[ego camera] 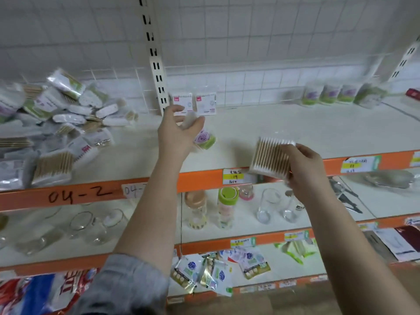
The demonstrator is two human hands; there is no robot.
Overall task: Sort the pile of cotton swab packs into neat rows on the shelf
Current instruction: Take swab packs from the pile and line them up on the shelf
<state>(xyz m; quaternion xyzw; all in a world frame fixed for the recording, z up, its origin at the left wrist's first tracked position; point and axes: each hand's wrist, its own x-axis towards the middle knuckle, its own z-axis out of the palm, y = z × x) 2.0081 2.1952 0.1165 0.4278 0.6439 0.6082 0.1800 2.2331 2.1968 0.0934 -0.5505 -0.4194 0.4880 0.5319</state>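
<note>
**Two packs held out over the shelf, pile waiting at the left**

A clear pack of wooden-stick cotton swabs (271, 159) is pinched at its edge by the right hand (303, 165), tilted above the orange shelf lip (204, 178), probably so that its face can be checked before it is set down. A purple-and-green swab pack (204, 139) is gripped in the curled fingers of the left hand (179, 130), raised over the white shelf board (272, 128). Two pink-labelled packs (193, 103) are stood upright against the back grid, and a row of purple-and-green packs (336, 94) is lined up far right, apparently sorted by kind. The unsorted pile (56, 126) is heaped at the left end.
</note>
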